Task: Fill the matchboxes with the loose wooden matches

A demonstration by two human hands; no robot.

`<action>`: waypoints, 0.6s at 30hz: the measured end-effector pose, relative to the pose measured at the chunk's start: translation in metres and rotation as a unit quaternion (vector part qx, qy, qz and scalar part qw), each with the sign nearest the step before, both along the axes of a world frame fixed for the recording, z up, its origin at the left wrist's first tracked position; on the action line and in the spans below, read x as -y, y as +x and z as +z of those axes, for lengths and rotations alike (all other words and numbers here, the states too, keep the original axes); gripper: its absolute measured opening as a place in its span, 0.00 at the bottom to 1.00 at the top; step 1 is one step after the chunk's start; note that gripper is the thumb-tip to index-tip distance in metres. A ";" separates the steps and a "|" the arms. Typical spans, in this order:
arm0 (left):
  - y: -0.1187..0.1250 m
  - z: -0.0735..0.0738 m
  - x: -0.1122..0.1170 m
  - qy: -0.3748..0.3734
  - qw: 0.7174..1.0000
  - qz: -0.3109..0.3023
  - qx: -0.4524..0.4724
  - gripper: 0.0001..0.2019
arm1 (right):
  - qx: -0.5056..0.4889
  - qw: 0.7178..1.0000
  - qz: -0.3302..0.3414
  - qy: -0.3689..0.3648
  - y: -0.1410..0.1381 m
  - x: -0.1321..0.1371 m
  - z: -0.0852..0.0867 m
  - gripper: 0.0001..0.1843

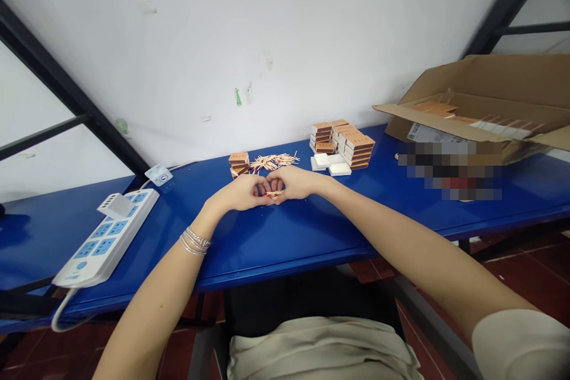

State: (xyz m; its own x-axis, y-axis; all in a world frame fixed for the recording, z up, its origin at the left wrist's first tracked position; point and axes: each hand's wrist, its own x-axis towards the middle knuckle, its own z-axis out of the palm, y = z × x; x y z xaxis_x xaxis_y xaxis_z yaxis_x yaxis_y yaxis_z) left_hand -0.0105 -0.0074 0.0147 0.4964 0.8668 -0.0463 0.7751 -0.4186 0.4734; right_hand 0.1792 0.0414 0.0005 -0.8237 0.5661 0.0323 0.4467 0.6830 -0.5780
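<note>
Both my hands meet over the blue tabletop, curled around a small bunch of red-tipped matches [273,194]. My left hand [244,192] closes on the bunch from the left, and my right hand [291,183] from the right, with fingertips almost touching. Just behind them lies a loose heap of matches [275,161]. A short stack of matchboxes [239,161] stands behind my left hand. To the right of the heap are several white matchbox trays [330,162], in front of a larger stack of brown matchboxes [351,142].
A white power strip [107,237] with a plugged-in adapter lies on the blue table [267,249] at left, a white plug cube [158,176] behind it. An open cardboard box [481,83] holding more matchboxes stands at right, beside a blurred patch. The white wall borders the table's back.
</note>
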 end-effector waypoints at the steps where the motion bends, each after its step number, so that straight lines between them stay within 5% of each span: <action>1: 0.000 0.000 0.000 -0.004 1.000 0.000 0.002 0.20 | -0.003 1.000 0.001 -0.003 0.000 0.000 0.000 0.19; 18: -0.013 0.002 -0.007 -0.054 0.998 -0.007 0.003 0.16 | -0.010 1.000 -0.004 -0.016 0.002 -0.004 -0.001 0.24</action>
State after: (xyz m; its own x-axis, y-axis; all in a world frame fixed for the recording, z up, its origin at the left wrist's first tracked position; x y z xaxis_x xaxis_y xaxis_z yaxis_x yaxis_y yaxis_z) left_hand -0.0233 -0.0009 0.0166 0.5096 0.8495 -0.1363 0.7659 -0.3758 0.5218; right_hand 0.1815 0.0458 -0.0001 -0.8185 0.5737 0.0306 0.4404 0.6607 -0.6079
